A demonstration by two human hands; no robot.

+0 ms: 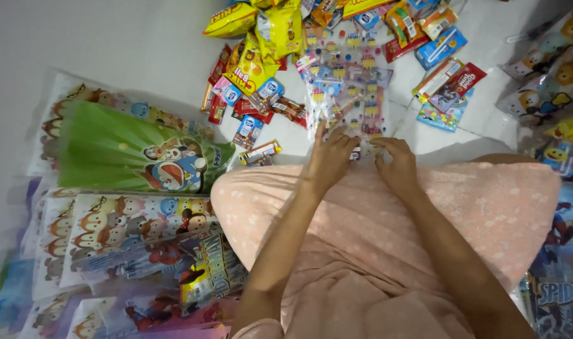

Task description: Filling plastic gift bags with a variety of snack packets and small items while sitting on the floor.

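A clear plastic goodie bag (346,81) printed with small coloured figures lies on the white floor in front of my knees, filled with snacks. My left hand (332,160) and my right hand (394,162) both pinch its near open end, fingers closed on the plastic. Both hands rest just past the edge of my pink patterned skirt (487,207). Loose snack packets surround the bag: yellow chip bags (261,37), small blue-and-white packets (249,129), and red wrappers (459,81).
Stacks of empty cartoon-printed bags lie at my left, a green one (129,150) on top and monkey-print ones (123,226) below. More cartoon bags (550,81) sit at the right, and dark superhero-print ones (562,270) at the lower right.
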